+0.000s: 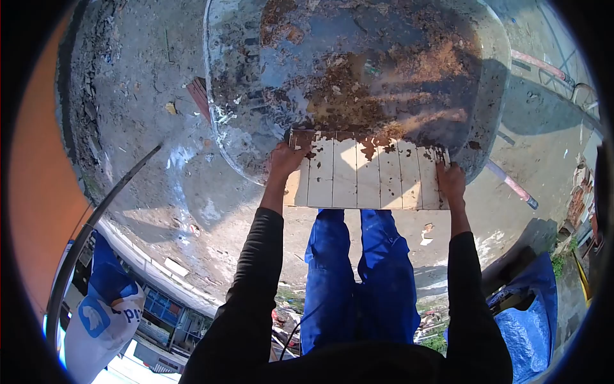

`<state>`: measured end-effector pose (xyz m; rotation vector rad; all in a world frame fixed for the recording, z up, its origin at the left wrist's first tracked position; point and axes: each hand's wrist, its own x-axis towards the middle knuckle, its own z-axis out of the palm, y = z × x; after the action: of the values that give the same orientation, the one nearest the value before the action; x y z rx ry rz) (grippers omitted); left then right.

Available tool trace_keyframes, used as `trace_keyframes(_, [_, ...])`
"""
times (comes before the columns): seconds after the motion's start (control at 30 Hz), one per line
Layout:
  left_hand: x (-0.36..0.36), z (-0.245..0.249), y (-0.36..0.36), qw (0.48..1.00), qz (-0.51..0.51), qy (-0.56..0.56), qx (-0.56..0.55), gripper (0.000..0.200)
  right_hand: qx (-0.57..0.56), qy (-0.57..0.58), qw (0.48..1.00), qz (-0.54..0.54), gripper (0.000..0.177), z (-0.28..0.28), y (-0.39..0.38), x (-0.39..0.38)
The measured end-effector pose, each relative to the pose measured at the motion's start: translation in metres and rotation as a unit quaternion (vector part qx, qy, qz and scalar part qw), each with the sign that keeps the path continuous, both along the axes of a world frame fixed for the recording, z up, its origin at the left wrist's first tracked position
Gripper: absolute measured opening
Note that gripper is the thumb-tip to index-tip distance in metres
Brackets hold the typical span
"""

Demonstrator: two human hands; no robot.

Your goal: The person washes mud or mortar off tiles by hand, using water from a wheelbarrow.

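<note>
Panel (pixel 368 176) stretches lengthwise from left to right.

Grey, dirt-stained ground (pixel 141 83) carries a small yellowish chunk (pixel 171 108) and a reddish-brown ribbed piece (pixel 198 96), the latter beside the left rim of a large, round-cornered metal tray (pixel 313 38). Patchy rust-brown residue (pixel 339 83) covers much of the tray floor. A cream, dark-lined rectangular panel (pixel 368 182) overlaps the near rim; contact unclear.
</note>
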<state>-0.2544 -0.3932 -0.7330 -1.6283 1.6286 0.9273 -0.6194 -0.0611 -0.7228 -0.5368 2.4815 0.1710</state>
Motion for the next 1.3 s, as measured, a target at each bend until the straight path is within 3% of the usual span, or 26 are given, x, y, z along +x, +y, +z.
trace_keyframes(0.43, [-0.001,-0.002,0.001,0.993,-0.111,-0.017,0.036,0.079,0.068,-0.039,0.995,-0.058,0.076,-0.026,0.003,-0.018])
trace_keyframes(0.53, [-0.002,0.014,-0.001,0.983,-0.156,0.077,0.061,0.075,0.108,-0.067,0.989,-0.071,0.081,-0.016,-0.002,-0.023])
trace_keyframes(0.63, [0.016,-0.002,0.003,0.994,-0.084,0.07,0.007,0.067,0.104,-0.118,0.985,-0.064,0.083,0.003,-0.005,-0.024])
trace_keyframes(0.73, [0.016,0.018,0.003,0.973,0.01,0.2,0.111,0.076,0.065,-0.085,0.993,-0.052,0.084,0.032,0.004,-0.011])
trace_keyframes(0.8, [0.012,0.018,0.013,0.965,0.159,0.192,0.081,0.071,0.141,-0.049,0.984,-0.097,0.088,0.055,0.007,-0.001])
trace_keyframes(0.9, [-0.01,0.055,0.015,0.95,0.23,0.207,0.05,0.068,0.106,-0.093,0.976,-0.167,0.093,0.048,0.03,-0.003])
trace_keyframes(1.03, [-0.006,0.049,0.019,0.951,0.251,0.178,0.035,0.068,0.128,-0.122,0.972,-0.157,0.098,0.044,0.026,-0.01])
trace_keyframes(1.1, [0.002,0.043,0.021,0.946,0.237,0.216,0.048,0.065,0.121,-0.114,0.978,-0.128,0.098,0.049,0.022,-0.002])
trace_keyframes(1.2, [-0.008,0.059,0.021,0.941,0.247,0.228,0.034,0.064,0.098,-0.109,0.987,-0.066,0.096,0.063,0.024,0.003])
trace_keyframes(1.3, [-0.011,0.081,0.015,0.958,0.211,0.195,0.008,0.069,0.116,-0.13,0.982,-0.077,0.091,0.052,0.039,0.001])
